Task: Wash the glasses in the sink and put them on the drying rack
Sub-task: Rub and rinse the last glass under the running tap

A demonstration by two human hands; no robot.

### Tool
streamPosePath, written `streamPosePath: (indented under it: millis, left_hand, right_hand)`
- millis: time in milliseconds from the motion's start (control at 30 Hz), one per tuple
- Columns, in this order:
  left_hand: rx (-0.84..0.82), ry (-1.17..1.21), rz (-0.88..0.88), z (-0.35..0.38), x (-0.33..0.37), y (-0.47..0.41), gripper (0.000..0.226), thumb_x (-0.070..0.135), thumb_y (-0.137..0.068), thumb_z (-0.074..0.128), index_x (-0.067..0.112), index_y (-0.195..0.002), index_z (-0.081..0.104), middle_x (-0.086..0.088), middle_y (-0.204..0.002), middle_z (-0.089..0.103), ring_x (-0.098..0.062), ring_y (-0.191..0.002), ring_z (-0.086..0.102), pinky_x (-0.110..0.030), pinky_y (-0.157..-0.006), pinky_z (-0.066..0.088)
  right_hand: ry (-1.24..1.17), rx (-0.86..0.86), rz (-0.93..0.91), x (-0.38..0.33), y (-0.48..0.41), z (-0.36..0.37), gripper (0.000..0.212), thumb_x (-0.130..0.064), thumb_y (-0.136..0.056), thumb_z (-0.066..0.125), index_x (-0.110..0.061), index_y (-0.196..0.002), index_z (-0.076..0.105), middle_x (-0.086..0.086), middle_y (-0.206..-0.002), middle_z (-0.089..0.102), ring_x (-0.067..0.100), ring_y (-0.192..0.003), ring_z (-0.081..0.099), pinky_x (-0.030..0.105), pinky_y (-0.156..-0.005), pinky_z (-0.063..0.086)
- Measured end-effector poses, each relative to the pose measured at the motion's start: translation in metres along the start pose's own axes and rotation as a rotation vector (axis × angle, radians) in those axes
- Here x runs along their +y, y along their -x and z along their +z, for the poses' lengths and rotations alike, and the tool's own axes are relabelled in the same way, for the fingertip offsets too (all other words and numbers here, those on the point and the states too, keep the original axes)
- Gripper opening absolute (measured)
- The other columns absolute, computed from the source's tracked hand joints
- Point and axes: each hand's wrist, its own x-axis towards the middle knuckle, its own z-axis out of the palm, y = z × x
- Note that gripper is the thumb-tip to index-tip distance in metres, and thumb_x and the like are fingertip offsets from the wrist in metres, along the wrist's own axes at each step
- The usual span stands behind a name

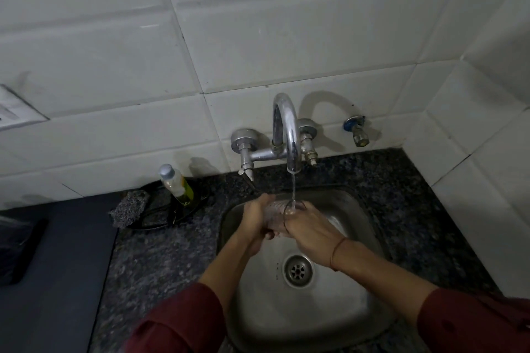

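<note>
A clear glass (276, 212) lies on its side between both hands, over the steel sink (352, 321), its mouth pointing right. My left hand (256, 219) wraps around its base end. My right hand (311, 231) is at the rim, and its fingers seem to reach into the mouth. Water runs in a thin stream from the chrome tap (288, 135) onto the rim of the glass and my right fingers. No drying rack is in view.
A dish soap bottle (176, 185) stands on a dark tray (183, 209) left of the sink, with a grey scrubber (130, 208) beside it. Speckled granite counter (160, 261) surrounds the basin. A dark object (17, 251) lies far left. White tiled walls close the back and right.
</note>
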Motion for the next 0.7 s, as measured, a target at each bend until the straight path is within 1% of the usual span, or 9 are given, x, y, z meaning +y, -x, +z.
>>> streamPosePath:
  millis: [100,167,233,300,400,467,500,600,700]
  left_hand:
    - [0.16,0.147,0.169,0.009,0.0,0.001,0.025,0.021,-0.094,0.054,0.004,-0.077,0.062,-0.014,-0.065,0.054,-0.022,-0.053,0.05,-0.026,-0.043,0.037]
    - [0.157,0.094,0.083,0.007,0.005,-0.002,0.032,0.021,-0.094,0.051,0.011,-0.064,0.056,-0.008,-0.056,0.05,-0.018,-0.042,0.043,-0.022,-0.038,0.029]
    - [0.016,-0.038,-0.075,-0.002,0.011,-0.006,0.034,0.028,-0.094,0.046,0.007,-0.072,0.061,-0.009,-0.054,0.053,-0.019,-0.037,0.042,-0.018,-0.032,0.026]
    - [-0.069,-0.104,-0.138,-0.006,0.014,-0.006,0.038,0.032,-0.097,0.044,0.002,-0.085,0.065,-0.01,-0.057,0.058,-0.019,-0.037,0.045,-0.018,-0.029,0.027]
    - [0.008,0.045,0.051,0.007,0.007,0.002,0.039,0.034,-0.097,0.058,-0.002,-0.088,0.069,-0.015,-0.072,0.066,-0.025,-0.056,0.06,-0.025,-0.048,0.047]
    - [0.085,0.055,0.249,0.014,0.0,0.004,0.039,0.032,-0.094,0.065,-0.005,-0.083,0.067,-0.018,-0.08,0.063,-0.028,-0.069,0.059,-0.037,-0.064,0.048]
    - [0.108,0.033,0.275,0.013,0.003,0.004,0.036,0.03,-0.094,0.064,0.0,-0.075,0.066,-0.018,-0.075,0.06,-0.027,-0.065,0.056,-0.037,-0.061,0.045]
    - [-0.034,-0.154,0.015,0.002,0.017,0.002,0.038,0.031,-0.096,0.051,0.009,-0.068,0.065,-0.013,-0.057,0.055,-0.022,-0.041,0.046,-0.022,-0.037,0.03]
    - [-0.091,-0.049,-0.025,0.002,0.015,0.004,0.036,0.037,-0.096,0.057,0.005,-0.086,0.069,-0.016,-0.067,0.063,-0.024,-0.05,0.056,-0.023,-0.04,0.04]
  right_hand:
    - [-0.467,0.099,0.195,-0.014,-0.004,-0.001,0.022,-0.014,-0.091,0.061,-0.014,-0.112,0.066,0.004,-0.101,0.069,0.015,-0.094,0.061,0.039,-0.09,0.052]
    - [-0.431,0.129,0.086,-0.016,-0.001,-0.008,0.016,-0.008,-0.095,0.058,-0.013,-0.108,0.066,0.002,-0.1,0.066,0.013,-0.094,0.06,0.033,-0.085,0.051]
    - [-0.163,0.091,-0.037,-0.012,0.001,-0.009,0.015,-0.015,-0.097,0.055,-0.022,-0.106,0.064,-0.004,-0.108,0.066,0.012,-0.102,0.06,0.031,-0.089,0.046]
    - [-0.111,0.109,0.027,-0.006,0.005,-0.008,0.021,-0.022,-0.099,0.053,-0.021,-0.115,0.067,-0.001,-0.119,0.068,0.015,-0.111,0.061,0.036,-0.097,0.048]
    - [-0.433,0.114,0.268,-0.015,0.004,-0.003,0.018,-0.017,-0.086,0.062,-0.016,-0.102,0.071,0.003,-0.102,0.073,0.021,-0.099,0.067,0.042,-0.086,0.054]
    - [-0.831,0.171,0.376,-0.018,0.004,-0.009,0.03,-0.002,-0.08,0.06,-0.014,-0.103,0.075,0.003,-0.102,0.076,0.017,-0.099,0.07,0.031,-0.082,0.056]
    - [-0.952,0.153,0.397,-0.02,0.006,-0.017,0.033,0.004,-0.084,0.059,-0.014,-0.108,0.075,0.002,-0.105,0.076,0.012,-0.099,0.069,0.025,-0.08,0.053]
    - [-0.569,-0.042,0.24,-0.015,0.013,-0.026,0.016,-0.011,-0.096,0.062,-0.014,-0.108,0.072,-0.006,-0.1,0.072,0.001,-0.093,0.065,0.014,-0.079,0.042]
    - [-0.347,0.014,0.214,-0.019,0.012,-0.028,0.015,-0.021,-0.097,0.065,-0.018,-0.109,0.073,-0.009,-0.098,0.07,-0.004,-0.091,0.064,0.011,-0.078,0.04]
